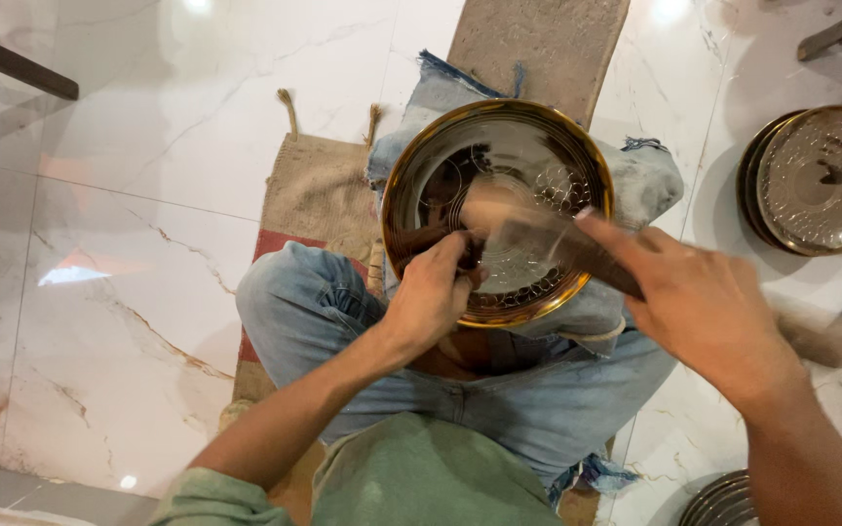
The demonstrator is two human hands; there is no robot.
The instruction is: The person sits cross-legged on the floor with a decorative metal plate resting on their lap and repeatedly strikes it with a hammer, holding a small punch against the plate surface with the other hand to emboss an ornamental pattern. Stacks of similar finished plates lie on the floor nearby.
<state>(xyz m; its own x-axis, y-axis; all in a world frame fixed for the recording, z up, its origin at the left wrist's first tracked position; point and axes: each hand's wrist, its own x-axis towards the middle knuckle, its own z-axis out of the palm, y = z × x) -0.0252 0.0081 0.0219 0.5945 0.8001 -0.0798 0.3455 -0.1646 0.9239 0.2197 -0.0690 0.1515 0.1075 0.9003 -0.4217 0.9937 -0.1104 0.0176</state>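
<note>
A round shiny metal plate [528, 146] with a brass-coloured rim rests tilted on my lap over my jeans-clad knees. My left hand [434, 292] is closed on a small dark tool whose tip presses on the plate's engraved surface near its lower left. My right hand [699, 302] grips a blurred wooden hammer [577, 248] that reaches from the hand across the plate toward the tool. The tool itself is mostly hidden by my fingers.
A stack of similar engraved plates [816, 180] lies on the marble floor at the right. More plate rims [723, 502] show at the bottom right. A burlap mat [319, 190] and a brown mat [538, 39] lie under and beyond my legs. Dark furniture leg [12, 63] top left.
</note>
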